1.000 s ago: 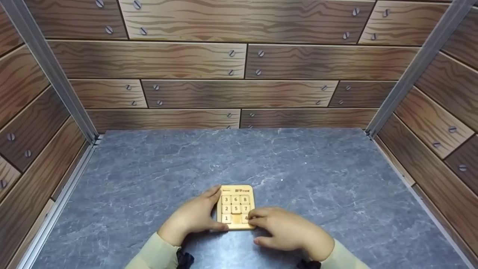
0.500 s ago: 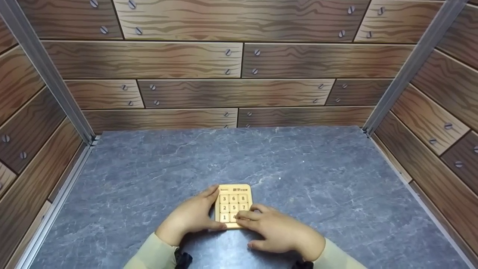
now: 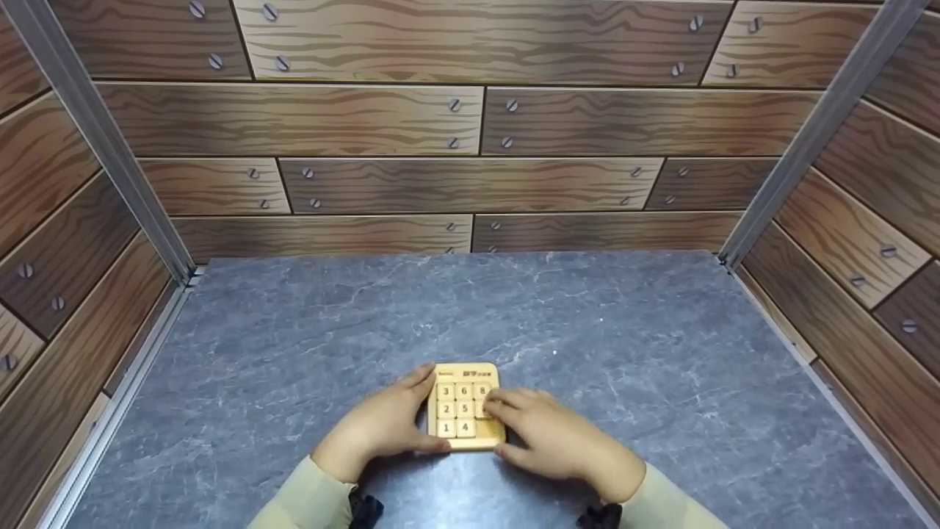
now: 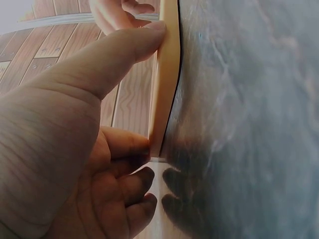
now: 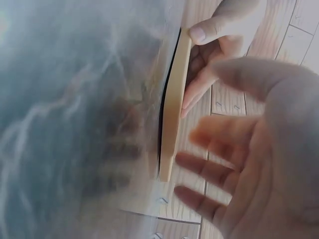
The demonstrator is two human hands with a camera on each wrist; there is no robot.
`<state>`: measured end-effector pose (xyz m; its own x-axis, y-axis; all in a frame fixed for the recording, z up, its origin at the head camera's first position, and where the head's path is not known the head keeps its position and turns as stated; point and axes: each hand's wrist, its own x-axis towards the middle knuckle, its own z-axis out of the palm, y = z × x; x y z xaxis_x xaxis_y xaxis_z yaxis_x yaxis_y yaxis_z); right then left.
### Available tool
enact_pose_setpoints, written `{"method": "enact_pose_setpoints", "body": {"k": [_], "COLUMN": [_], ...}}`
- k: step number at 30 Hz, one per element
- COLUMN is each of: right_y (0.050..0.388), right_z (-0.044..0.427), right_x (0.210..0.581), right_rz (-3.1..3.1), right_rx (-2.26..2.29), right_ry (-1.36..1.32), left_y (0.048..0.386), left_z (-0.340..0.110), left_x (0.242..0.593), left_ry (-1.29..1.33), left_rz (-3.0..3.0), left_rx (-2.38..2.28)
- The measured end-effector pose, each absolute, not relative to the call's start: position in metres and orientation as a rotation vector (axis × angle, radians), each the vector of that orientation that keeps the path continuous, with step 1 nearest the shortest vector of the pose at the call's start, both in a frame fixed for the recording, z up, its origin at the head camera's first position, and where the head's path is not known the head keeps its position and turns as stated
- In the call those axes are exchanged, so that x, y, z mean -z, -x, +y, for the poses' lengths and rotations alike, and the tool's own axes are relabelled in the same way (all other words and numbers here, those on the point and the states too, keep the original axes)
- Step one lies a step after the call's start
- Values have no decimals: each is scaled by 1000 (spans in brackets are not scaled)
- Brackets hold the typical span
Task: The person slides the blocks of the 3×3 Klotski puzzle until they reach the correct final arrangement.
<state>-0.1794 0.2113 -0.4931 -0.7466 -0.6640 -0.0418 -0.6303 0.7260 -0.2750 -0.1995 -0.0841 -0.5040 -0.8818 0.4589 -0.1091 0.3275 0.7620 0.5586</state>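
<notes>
A yellow number sliding puzzle (image 3: 470,445) lies on the table in the head view, with tiles numbered in three columns. Its lower right slot is bare, and the 4 tile (image 3: 465,427) sits in the bottom middle. My left hand (image 3: 382,422) grips the puzzle's left side, thumb at the lower corner and fingers by the upper one. The left wrist view shows that thumb on the puzzle's edge (image 4: 167,79). My right hand (image 3: 554,437) has its extended fingertips over the right middle tile, covering most of it; its thumb is near the lower right corner.
The grey marbled tabletop (image 3: 330,316) extends around the puzzle. A wood-patterned back wall (image 3: 470,121) and side walls enclose it, with metal corner posts (image 3: 822,132) at left and right.
The 4 tile has slid left from the bottom right slot to the bottom middle. My right hand followed it left, then moved up and right to the middle row. My left hand keeps its grip.
</notes>
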Motion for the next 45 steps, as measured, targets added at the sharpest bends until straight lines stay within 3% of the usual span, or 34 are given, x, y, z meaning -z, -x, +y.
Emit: {"method": "enact_pose_setpoints", "body": {"k": [26, 37, 45], "right_y": [180, 207, 207], "right_z": [210, 204, 201], "right_x": [485, 484, 489], "right_rz": [2788, 2846, 2825], "right_rx": [404, 383, 338], "right_ry": [1168, 942, 952], "left_y": [201, 203, 201], "left_z": [-84, -83, -84], "left_x": [503, 504, 504], "left_ry": [-619, -630, -626], "left_rz": [2737, 2742, 2745], "left_rx": [-794, -768, -766]}}
